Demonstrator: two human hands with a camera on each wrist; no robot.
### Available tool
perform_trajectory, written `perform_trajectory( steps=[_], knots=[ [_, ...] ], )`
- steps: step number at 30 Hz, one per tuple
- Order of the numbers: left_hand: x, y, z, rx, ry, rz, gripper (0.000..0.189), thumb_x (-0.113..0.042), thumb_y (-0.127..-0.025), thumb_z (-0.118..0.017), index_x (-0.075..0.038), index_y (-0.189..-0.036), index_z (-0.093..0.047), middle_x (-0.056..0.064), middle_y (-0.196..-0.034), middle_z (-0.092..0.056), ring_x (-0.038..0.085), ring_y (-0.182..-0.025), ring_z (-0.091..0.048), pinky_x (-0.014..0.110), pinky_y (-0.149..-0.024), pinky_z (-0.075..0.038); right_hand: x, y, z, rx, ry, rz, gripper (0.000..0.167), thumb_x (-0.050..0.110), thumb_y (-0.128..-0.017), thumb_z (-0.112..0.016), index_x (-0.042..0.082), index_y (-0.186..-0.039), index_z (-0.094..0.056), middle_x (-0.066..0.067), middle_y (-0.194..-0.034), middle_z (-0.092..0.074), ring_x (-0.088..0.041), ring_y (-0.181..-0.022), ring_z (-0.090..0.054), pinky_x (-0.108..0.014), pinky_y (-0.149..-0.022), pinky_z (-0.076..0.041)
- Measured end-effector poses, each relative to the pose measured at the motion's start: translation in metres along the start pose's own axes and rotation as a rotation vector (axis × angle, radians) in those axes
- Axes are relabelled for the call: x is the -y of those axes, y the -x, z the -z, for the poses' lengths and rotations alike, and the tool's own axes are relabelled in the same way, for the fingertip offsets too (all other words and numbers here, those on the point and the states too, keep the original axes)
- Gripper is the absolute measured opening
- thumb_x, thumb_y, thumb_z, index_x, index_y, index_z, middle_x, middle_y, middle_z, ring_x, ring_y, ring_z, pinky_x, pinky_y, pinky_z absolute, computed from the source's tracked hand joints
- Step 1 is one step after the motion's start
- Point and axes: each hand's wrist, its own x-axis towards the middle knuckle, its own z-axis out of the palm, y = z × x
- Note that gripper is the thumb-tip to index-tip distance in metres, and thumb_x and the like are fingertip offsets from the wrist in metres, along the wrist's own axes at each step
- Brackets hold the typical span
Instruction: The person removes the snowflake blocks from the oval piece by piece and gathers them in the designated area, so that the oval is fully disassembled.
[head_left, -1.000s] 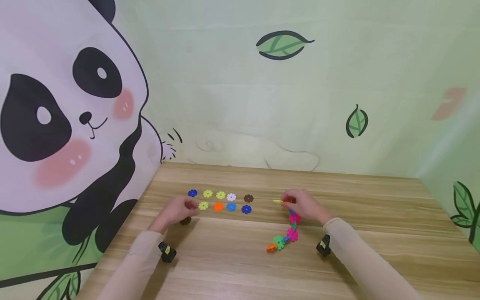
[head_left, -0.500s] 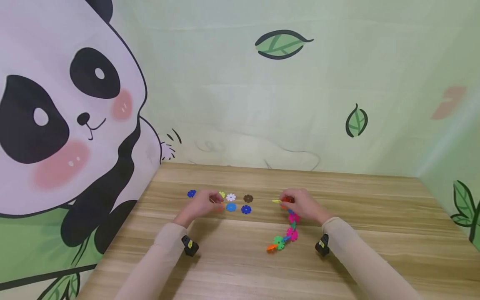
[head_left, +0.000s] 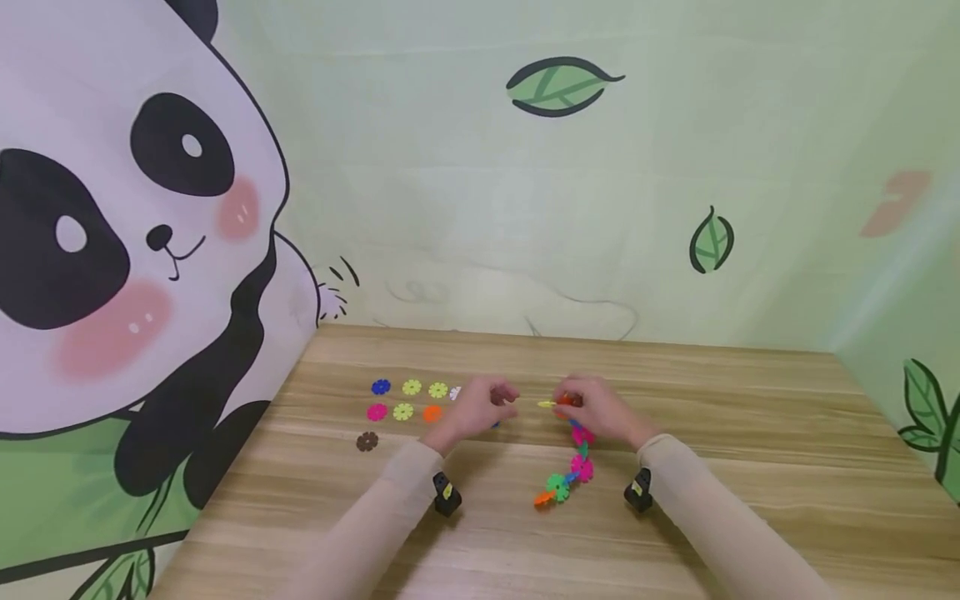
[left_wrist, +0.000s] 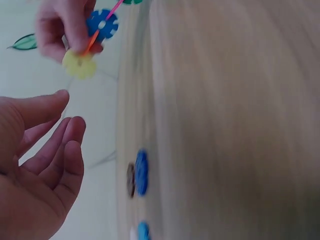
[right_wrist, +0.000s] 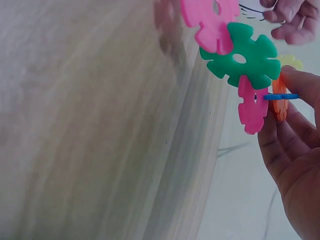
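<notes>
My right hand (head_left: 602, 410) pinches an orange snowflake disc (right_wrist: 280, 97) near the top end of a chain of interlocking plastic snowflake discs. From that end a yellow disc (left_wrist: 80, 65) sticks out toward the left hand. Below it the chain hangs in blue, pink (head_left: 582, 468) and green (right_wrist: 242, 56) discs, ending in an orange disc (head_left: 543, 498). My left hand (head_left: 474, 410) is a short gap to the left of the yellow disc. Its thumb and fingers stand apart with nothing between them (left_wrist: 45, 160).
Loose discs lie in rows on the wooden table at the left: blue (head_left: 381, 387), yellow (head_left: 412, 387), pink (head_left: 377, 412), orange (head_left: 432, 413) and brown (head_left: 367, 442). Others are partly hidden behind the left hand. A panda-printed backdrop (head_left: 420, 208) stands behind the table.
My left hand has moved right across the rows of discs toward the chain, uncovering the pink and brown discs at the left. My right hand has stayed nearly still, gripping the chain.
</notes>
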Motion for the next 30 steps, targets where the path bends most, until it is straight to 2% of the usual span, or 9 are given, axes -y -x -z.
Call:
perform_trajectory(
  steps=[7,11,15,22,30],
  knots=[
    [-0.005,-0.009,-0.022,-0.020,0.050,0.010,0.023,-0.005,-0.086,-0.068,0.001,-0.108,-0.064,0.010,-0.105,-0.065,0.021,-0.091,-0.063,0.027,-0.072,-0.053,0.001,0.001,-0.003,0.010,-0.036,-0.038,0.007,0.008,-0.085,-0.070,0.010,-0.091,-0.066,0.003,-0.088,-0.059,-0.012,-0.077,-0.056,-0.026,-0.067,-0.050],
    [-0.007,-0.012,-0.028,-0.021,0.056,-0.017,0.015,-0.002,-0.085,-0.068,-0.001,-0.100,-0.066,0.008,-0.099,-0.066,0.019,-0.087,-0.063,0.025,-0.070,-0.052,0.001,0.001,-0.005,0.010,-0.032,-0.029,0.006,0.007,-0.085,-0.070,0.009,-0.090,-0.066,0.004,-0.085,-0.058,-0.012,-0.076,-0.055,-0.026,-0.066,-0.050],
    [-0.010,-0.014,-0.031,-0.024,0.019,-0.028,0.007,-0.002,-0.084,-0.069,-0.006,-0.091,-0.068,0.003,-0.090,-0.066,0.015,-0.082,-0.062,0.023,-0.068,-0.051,0.000,0.000,-0.007,-0.005,-0.034,-0.014,0.008,0.006,-0.084,-0.071,0.012,-0.088,-0.066,0.005,-0.084,-0.058,-0.011,-0.075,-0.054,-0.026,-0.065,-0.049],
    [-0.010,-0.013,-0.031,-0.054,-0.022,-0.016,0.006,-0.003,-0.085,-0.069,-0.008,-0.088,-0.068,-0.002,-0.083,-0.065,0.010,-0.076,-0.058,0.021,-0.067,-0.050,-0.001,-0.001,-0.007,0.017,-0.055,-0.022,0.009,0.007,-0.084,-0.071,0.013,-0.089,-0.065,0.006,-0.085,-0.059,-0.011,-0.077,-0.057,-0.026,-0.068,-0.050],
    [-0.006,-0.013,-0.032,-0.161,0.006,-0.011,0.006,0.000,-0.083,-0.068,-0.007,-0.083,-0.068,0.000,-0.080,-0.064,0.012,-0.073,-0.057,0.023,-0.066,-0.050,-0.001,0.002,-0.005,0.067,-0.114,-0.093,0.017,0.012,-0.083,-0.074,0.012,-0.093,-0.060,0.002,-0.091,-0.060,-0.013,-0.081,-0.059,-0.029,-0.070,-0.052]
  ],
)
